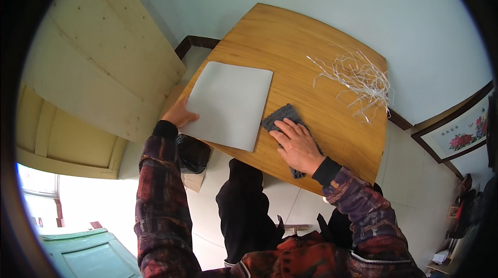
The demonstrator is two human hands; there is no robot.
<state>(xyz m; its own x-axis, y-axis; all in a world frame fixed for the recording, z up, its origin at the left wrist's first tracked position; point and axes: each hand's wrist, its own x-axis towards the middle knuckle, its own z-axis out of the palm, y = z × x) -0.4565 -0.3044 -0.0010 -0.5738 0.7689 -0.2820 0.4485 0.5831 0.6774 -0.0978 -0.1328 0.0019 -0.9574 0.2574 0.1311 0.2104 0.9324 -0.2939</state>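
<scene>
A plain light grey rectangular sheet lies on the left part of the wooden table. At the sheet's left edge is my left hand, its thumb over the near-left corner and its other fingers along the side, partly hidden. My right hand presses on a dark grey cloth to the right of the sheet, fingers extended together over it. Part of the cloth shows beyond the fingertips and below the palm.
A tangle of thin, pale, wire-like strips lies at the table's right side. Close by on the left stands a large plywood board. A black bag is below the table's left edge. A framed flower picture leans at the right.
</scene>
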